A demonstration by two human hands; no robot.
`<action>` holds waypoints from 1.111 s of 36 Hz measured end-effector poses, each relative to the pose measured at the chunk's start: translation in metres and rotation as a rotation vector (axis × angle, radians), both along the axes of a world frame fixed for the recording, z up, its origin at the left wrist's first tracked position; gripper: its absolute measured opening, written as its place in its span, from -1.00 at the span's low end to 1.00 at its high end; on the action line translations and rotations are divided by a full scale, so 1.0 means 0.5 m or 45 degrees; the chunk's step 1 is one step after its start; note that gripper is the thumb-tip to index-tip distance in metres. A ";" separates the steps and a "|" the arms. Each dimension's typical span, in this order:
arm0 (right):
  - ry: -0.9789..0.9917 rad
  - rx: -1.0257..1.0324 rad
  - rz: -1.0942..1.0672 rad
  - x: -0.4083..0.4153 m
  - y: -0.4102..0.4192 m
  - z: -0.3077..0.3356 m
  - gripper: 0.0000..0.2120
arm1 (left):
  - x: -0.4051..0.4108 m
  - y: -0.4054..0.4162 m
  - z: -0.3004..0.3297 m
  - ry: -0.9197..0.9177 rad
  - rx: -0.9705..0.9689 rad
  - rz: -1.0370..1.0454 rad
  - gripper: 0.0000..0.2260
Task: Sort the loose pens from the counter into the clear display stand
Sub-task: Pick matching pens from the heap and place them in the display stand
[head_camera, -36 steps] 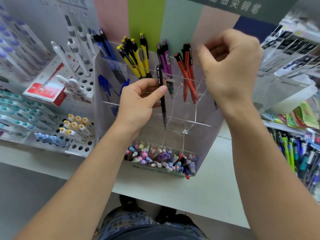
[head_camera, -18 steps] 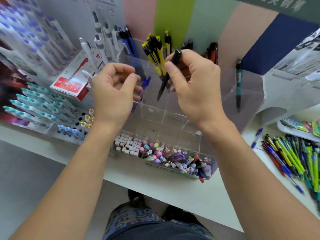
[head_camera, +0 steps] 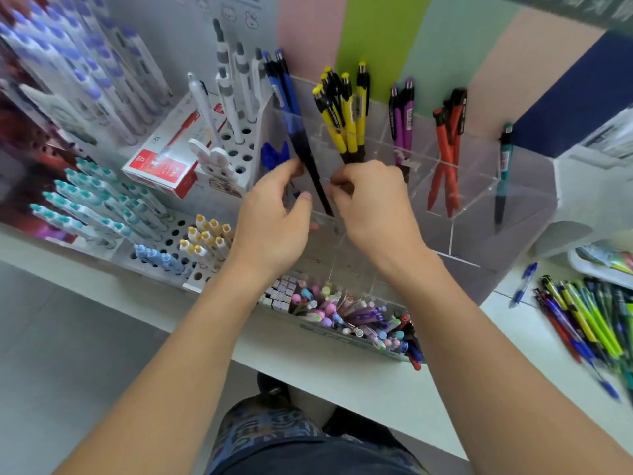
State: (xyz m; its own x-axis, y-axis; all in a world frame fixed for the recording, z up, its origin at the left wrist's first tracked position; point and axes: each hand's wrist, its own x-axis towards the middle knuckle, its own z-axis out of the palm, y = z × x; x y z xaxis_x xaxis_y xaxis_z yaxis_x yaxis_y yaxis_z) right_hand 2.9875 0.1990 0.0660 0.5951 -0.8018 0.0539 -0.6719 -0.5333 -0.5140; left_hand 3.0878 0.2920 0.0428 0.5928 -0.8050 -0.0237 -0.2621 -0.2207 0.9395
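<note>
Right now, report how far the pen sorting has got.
Done: the clear display stand already holds blue, yellow pens, purple, red pens and one teal pen in separate compartments. In hand: a dark pen stands slanted between the left hand and right hand; which grips it is unclear. Left: the loose pile on the counter.

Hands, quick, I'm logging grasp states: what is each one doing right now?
Left hand: fingers curled beside the black pen; whether it grips the pen cannot be told.
Right hand: fingers curled near the pen; contact cannot be told.
</note>
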 end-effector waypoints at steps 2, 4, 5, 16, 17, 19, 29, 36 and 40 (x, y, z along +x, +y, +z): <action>-0.039 -0.039 0.016 -0.007 0.000 -0.004 -0.82 | -0.003 0.003 -0.011 -0.072 -0.013 0.052 -0.57; -0.105 -0.072 0.032 -0.017 0.001 -0.007 -0.82 | -0.009 0.005 -0.020 -0.191 -0.042 0.116 -0.58; -0.154 -0.087 0.043 -0.024 0.001 -0.007 -0.83 | -0.016 0.005 -0.021 -0.220 -0.077 0.161 -0.61; -0.540 -0.298 -0.232 -0.262 -0.023 -0.020 -0.78 | -0.212 -0.081 0.004 -0.182 -0.324 -0.282 -0.89; -0.544 -0.286 -0.278 -0.294 -0.030 -0.026 -0.78 | -0.242 -0.091 0.003 -0.164 -0.301 -0.348 -0.89; -0.560 -0.256 -0.316 -0.355 -0.039 -0.035 -0.79 | -0.302 -0.112 -0.002 -0.156 -0.257 -0.436 -0.86; -0.488 -0.036 -0.496 -0.678 -0.110 -0.129 -0.79 | -0.592 -0.184 -0.014 -0.440 -0.330 -0.345 -0.95; 0.233 0.314 -0.803 -0.888 -0.196 -0.291 -0.56 | -0.755 -0.295 -0.192 -0.346 0.443 -0.646 -0.66; 0.456 0.236 -0.873 -0.948 -0.217 -0.328 -0.39 | -0.796 -0.365 -0.270 -0.405 0.647 -0.617 -0.48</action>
State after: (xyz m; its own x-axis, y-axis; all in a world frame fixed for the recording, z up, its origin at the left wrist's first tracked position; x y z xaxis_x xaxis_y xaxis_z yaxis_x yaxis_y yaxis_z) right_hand 2.5134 0.0903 -0.0980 -0.0787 -0.9729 -0.2175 -0.9606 0.1324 -0.2445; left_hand 2.6898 0.1095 -0.0923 0.2166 -0.9123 -0.3476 -0.6801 -0.3965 0.6167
